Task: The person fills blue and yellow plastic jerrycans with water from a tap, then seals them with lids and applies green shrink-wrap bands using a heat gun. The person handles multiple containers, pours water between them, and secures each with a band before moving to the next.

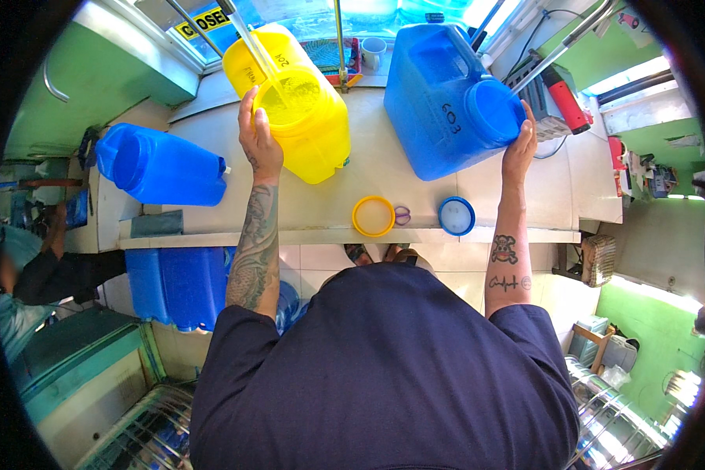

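My left hand (260, 139) grips the yellow jug (317, 145) beside its round open mouth. A clear tube (258, 55) reaches down into that mouth, where liquid shows. My right hand (522, 141) holds the blue jug (423, 102) at its round mouth, under a bent metal pipe (556, 55). A yellow ring-shaped cap (374, 216), purple scissors (403, 215) and a blue cap (457, 216) lie on the counter (305, 211) between my arms.
Another blue jug (176, 168) stands at the counter's left, more blue containers (180, 286) below it. A white mug (373, 52) and a red-and-grey device (548, 98) are at the back. Another person (23, 274) is at the far left. Metal racks (137, 431) show low at both sides.
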`<state>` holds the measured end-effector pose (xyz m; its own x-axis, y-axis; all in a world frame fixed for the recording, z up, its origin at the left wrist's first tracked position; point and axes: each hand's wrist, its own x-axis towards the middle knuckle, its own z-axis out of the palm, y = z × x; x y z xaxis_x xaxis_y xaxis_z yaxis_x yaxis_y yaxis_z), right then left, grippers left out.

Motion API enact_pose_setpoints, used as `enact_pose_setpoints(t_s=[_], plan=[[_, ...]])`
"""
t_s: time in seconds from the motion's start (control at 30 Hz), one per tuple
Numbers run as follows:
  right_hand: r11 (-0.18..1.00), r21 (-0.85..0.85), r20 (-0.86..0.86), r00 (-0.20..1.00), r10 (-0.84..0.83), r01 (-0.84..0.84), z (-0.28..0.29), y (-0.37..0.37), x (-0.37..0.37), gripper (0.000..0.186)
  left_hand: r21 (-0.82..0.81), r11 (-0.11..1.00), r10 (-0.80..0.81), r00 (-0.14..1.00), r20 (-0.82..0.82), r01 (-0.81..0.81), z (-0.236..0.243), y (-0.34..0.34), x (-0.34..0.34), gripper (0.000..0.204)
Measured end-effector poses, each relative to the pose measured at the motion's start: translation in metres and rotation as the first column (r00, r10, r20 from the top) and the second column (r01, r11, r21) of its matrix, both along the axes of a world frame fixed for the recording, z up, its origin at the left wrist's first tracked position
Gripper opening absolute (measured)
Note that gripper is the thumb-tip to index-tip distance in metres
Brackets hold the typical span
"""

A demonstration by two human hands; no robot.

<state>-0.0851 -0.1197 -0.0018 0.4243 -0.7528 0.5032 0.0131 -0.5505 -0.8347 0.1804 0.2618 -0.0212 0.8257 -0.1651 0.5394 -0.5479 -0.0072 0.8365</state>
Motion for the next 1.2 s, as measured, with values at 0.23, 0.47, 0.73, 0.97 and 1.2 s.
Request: enact_pose_setpoints(t_s=[0.23, 0.47, 0.73, 0.97, 1.2], plan=[[1.000, 0.017, 0.002, 1.000, 0.003, -0.003, 0.0019, 0.0021, 0.0000, 0.061, -0.003, 1.000, -0.007, 1.000, -0.002, 0.007, 0.0005, -0.0004, -0.0008, 0.043], [1.000, -0.012, 0.011, 1.000, 0.006, -0.006, -0.0009, -0.0006, 0.0005, 0.060, 0.018, 1.000, 0.017, 1.000, 0.019, -0.018, 0.0033, -0.0006, -0.0028, 0.043], [0.999, -0.030, 0.002, 1.000, -0.013, 0.013, -0.0024, -0.0025, 0.0000, 0.059, 0.006, 1.000, 0.020, 0.999, 0.033, -0.021, 0.0042, -0.0022, -0.0042, 0.044], [1.000, -0.003, -0.004, 1.000, -0.018, 0.018, 0.0004, 0.0000, -0.0005, 0.058, -0.027, 0.999, -0.027, 0.999, -0.023, 0.026, -0.0004, -0.0006, 0.0002, 0.045], [1.000, 0.002, 0.014, 1.000, -0.010, 0.010, -0.0020, -0.0021, -0.0002, 0.057, -0.111, 0.991, -0.085, 0.995, -0.060, 0.078, -0.0026, -0.0026, -0.0004, 0.045]])
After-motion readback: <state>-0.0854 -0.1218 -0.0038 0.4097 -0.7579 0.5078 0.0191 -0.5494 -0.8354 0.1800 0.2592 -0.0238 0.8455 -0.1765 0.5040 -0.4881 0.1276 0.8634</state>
